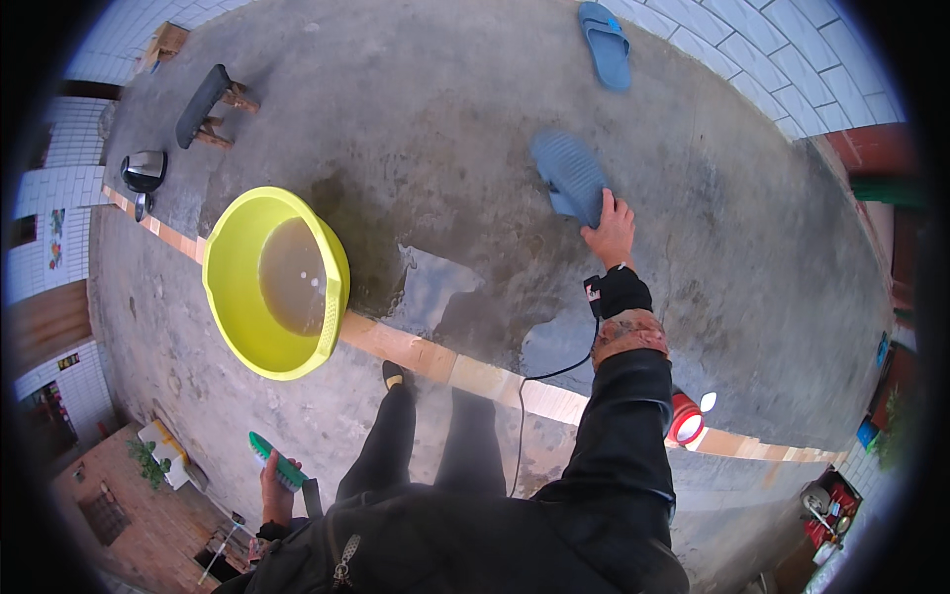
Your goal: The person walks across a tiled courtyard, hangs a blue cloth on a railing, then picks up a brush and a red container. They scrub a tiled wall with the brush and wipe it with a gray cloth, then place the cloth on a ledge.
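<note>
In my right hand [613, 229] is one end of a blue slide slipper [570, 167], its ridged sole turned towards me. The slipper is slightly blurred, and whether it touches the wet concrete I cannot tell. My left hand [277, 494], low at the left, grips a green scrubbing brush [286, 469] with pale bristles. A second blue slipper [607, 48] rests on the floor near the tiled wall. Left of centre stands a yellow-green plastic basin [236, 312] with murky water [289, 275] and a little foam inside, apart from both hands.
Puddles [438, 286] lie on the concrete beside a strip of tan tiles [415, 353]. A red container [686, 419] stands near my right forearm. Farther left are a small wooden-legged stool [204, 104] and an electric kettle [145, 171]. A black cable [523, 401] hangs from my right wrist.
</note>
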### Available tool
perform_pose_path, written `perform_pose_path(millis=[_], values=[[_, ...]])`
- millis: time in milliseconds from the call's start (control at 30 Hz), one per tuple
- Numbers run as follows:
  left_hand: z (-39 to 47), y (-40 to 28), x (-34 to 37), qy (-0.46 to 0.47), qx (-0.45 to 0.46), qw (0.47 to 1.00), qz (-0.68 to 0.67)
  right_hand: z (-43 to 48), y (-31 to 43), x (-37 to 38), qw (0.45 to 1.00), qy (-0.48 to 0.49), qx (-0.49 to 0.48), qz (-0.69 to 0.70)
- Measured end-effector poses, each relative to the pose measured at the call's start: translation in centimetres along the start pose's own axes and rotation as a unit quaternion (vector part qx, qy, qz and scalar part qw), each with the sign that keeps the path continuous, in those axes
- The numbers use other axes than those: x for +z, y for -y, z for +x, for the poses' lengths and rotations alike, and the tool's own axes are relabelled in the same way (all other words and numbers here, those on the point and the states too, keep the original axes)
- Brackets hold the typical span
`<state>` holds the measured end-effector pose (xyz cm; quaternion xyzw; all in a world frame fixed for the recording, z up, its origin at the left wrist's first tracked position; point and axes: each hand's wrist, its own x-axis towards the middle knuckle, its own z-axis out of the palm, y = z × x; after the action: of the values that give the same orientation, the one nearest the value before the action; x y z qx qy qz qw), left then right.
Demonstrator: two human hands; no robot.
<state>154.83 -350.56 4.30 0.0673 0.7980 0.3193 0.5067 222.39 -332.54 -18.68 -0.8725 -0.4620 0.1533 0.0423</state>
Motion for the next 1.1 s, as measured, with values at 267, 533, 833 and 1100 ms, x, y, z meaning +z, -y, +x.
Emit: perform_pose_path(millis=[267, 533, 833, 1100], values=[[0.3, -0.1, 0.7, 0.025, -0.016, 0.999, 0.013, -3.6, -0.6, -0.2, 0.563, 0.117, 0.196, 0.794], [0.2, -1.0, 2.4, 0.045, -0.003, 0.999, 0.023, -4.1, 0.9, -5.1, 0.369, 0.033, 0.101, 0.923], [1.5, -0.7, 1.3, 0.077, -0.016, 0.997, -0.013, 5.0, -2.5, -13.7, 0.555, -0.007, 0.200, 0.807], [2.7, -1.7, 2.1, 0.092, -0.058, 0.994, -0.004, -11.4, -4.4, -3.2, 0.615, 0.057, 0.270, 0.739]])
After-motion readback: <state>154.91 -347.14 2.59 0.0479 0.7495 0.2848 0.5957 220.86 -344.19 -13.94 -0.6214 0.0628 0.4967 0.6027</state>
